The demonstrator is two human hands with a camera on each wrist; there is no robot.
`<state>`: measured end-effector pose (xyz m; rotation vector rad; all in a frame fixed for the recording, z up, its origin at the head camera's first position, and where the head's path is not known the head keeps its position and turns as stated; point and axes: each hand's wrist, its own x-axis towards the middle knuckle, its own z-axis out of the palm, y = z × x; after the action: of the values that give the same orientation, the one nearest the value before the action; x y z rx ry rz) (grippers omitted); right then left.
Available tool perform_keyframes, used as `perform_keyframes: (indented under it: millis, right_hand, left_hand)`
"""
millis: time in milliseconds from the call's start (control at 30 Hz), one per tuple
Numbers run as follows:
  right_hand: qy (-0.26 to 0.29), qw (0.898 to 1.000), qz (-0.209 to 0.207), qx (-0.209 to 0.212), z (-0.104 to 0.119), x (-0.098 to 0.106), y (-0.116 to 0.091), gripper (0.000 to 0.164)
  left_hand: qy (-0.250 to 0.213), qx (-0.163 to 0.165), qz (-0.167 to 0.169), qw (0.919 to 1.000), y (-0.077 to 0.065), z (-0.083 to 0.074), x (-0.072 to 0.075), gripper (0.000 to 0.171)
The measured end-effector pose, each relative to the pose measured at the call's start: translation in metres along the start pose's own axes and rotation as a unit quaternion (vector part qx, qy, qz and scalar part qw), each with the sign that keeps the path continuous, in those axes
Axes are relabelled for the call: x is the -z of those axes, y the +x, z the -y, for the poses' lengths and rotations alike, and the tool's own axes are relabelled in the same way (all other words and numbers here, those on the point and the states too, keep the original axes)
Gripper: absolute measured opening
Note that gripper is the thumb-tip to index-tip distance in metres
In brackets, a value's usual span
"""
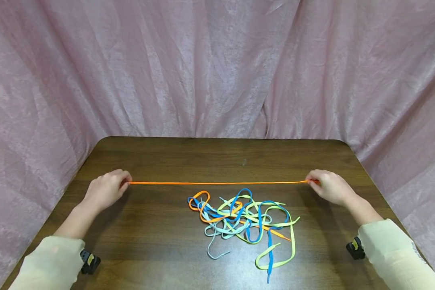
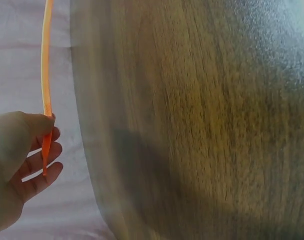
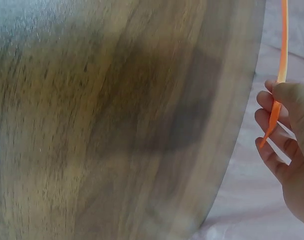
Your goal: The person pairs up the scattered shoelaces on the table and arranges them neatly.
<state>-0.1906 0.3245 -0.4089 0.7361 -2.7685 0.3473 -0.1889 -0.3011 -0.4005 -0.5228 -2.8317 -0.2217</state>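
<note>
Thumb and fingertips of the left hand (image 1: 108,188) pinch one end of a flat orange shoelace (image 1: 217,183), its tapered tip crossing the fingers in my left wrist view. The band runs nearly straight above the dark wood-grain table (image 1: 156,237); I judge that even, gentle tension from both sides suits it best, holding it level and untwisted. Just nearer me lies a loose, curling tangle: a second orange lace (image 1: 280,234), a pale blue lace (image 1: 221,256), a blue lace (image 1: 270,253) and a lime-green lace (image 1: 294,241), all ribbon-like. Rightmost, the right hand (image 1: 330,187) pinches the other end; I'd favour matching the left hand's height, so no slack forms.
</note>
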Motion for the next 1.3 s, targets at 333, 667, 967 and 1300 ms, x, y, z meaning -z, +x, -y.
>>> perform_keyframes:
  millis: [333,667,967,1300]
  right_hand:
    - [-0.011,1.0,0.007,-0.011,-0.012,0.002,-0.002,0.012]
    - [-0.02,1.0,-0.02,0.0,-0.021,0.002,0.0,0.014]
    - [-0.025,0.999,-0.015,-0.031,-0.028,0.005,0.003,0.013]
    - [-0.038,0.999,0.002,-0.031,-0.035,0.006,0.016,0.011]
  left_hand:
    - [0.005,-0.001,-0.012,0.9999,0.003,0.009,-0.004,0.01]
    - [0.009,0.027,0.03,0.9991,0.011,0.013,-0.009,0.005]
    - [0.006,0.038,0.032,0.9987,0.021,0.017,-0.008,0.006]
    - [0.002,0.06,0.033,0.9976,0.035,0.026,-0.008,0.005]
